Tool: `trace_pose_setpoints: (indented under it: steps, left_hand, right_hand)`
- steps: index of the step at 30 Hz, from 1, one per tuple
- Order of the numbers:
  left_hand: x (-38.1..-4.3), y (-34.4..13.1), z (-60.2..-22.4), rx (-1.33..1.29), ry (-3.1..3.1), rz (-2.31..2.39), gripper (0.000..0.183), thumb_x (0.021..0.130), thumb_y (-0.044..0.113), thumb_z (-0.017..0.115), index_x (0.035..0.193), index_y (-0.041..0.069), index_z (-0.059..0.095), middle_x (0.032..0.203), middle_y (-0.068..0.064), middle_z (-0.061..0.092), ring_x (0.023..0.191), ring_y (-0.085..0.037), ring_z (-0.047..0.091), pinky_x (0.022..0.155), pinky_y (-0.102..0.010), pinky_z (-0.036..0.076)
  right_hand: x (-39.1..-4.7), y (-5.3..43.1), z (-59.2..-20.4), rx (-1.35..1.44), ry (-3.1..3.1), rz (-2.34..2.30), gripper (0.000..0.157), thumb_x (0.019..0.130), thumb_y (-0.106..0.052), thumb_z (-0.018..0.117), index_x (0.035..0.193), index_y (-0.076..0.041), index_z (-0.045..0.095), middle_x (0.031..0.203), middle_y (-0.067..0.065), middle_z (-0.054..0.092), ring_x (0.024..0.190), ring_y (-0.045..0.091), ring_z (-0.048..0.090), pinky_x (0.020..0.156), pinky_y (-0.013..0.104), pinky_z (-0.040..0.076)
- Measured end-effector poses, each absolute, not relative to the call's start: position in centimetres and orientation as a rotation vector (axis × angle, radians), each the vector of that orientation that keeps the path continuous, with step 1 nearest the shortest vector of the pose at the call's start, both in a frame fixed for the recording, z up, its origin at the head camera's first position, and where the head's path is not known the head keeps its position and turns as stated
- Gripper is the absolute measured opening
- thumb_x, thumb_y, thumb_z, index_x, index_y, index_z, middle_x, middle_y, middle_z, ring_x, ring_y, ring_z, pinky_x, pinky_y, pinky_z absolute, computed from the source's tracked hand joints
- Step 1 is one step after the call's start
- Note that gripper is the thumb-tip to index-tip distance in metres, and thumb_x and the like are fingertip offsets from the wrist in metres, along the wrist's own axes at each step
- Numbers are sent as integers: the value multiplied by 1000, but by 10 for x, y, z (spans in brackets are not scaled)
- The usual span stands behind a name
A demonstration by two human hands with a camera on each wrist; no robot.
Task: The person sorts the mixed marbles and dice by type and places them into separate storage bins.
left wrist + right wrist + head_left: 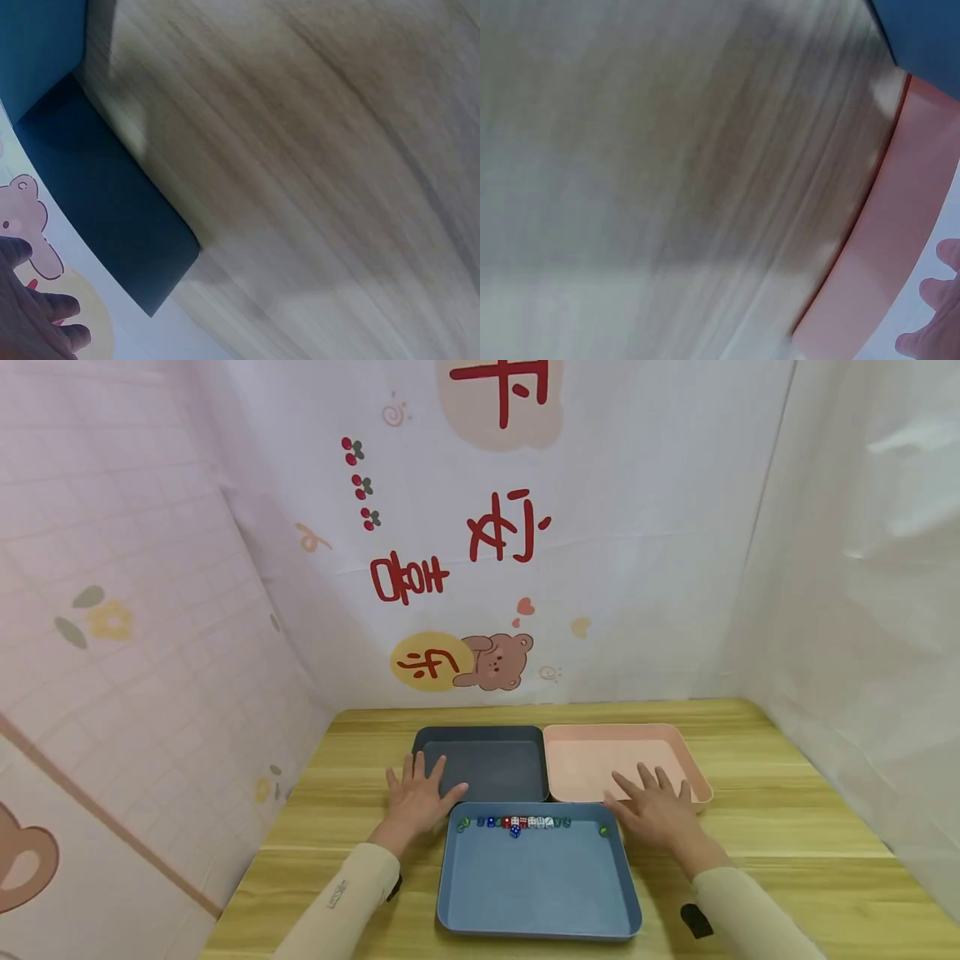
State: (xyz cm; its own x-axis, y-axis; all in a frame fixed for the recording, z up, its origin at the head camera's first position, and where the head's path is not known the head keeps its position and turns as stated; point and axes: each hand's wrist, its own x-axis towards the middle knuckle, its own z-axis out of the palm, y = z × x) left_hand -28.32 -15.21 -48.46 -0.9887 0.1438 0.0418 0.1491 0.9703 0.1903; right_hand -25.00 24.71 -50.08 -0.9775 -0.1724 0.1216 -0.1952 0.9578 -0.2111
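In the head view my left hand (417, 800) has its fingers spread at the near left corner of the dark navy tray (487, 732). My right hand (657, 810), fingers also spread, is over the near right part of the pink tray (615, 732). Both hands hold nothing. Between them, nearer to me, lies a blue tray (540, 885). Along its far side runs a row of small dice: red dice (506, 822), white dice (532, 822), a blue die (515, 832), and small green pieces (604, 832) toward the ends.
All trays rest on a wood-grain table (322, 827), the navy and pink ones side by side behind the blue one. White printed cloth (637, 568) stands behind the table and along both sides. A black strap end (696, 921) shows by the right sleeve.
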Motion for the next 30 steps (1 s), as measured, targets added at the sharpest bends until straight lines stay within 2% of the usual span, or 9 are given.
trace_pose_setpoints:
  steps: [9,18,30]
  left_hand:
    - [-280,-155,-484,-243,-3093,-297,79,98,68,36,157,16,33,158,-28,21,148,-45,9,110,-72,4]
    - [-272,-157,-482,-250,-3085,-358,78,98,65,42,155,12,36,158,-29,21,147,-46,9,110,-72,5]
    - [-271,-162,-488,-281,-3094,-349,80,96,68,42,155,15,36,157,-28,24,147,-46,14,110,-72,7]
  right_hand:
    - [-240,251,-505,311,-2992,289,64,99,-61,44,145,-18,54,149,30,38,136,58,29,99,82,14]
    - [-234,249,-501,402,-2937,274,55,98,-53,53,137,-14,62,146,27,45,134,54,35,102,77,20]
    - [-235,245,-500,512,-2831,270,45,95,-45,63,128,-14,69,132,25,56,119,48,53,98,70,35]
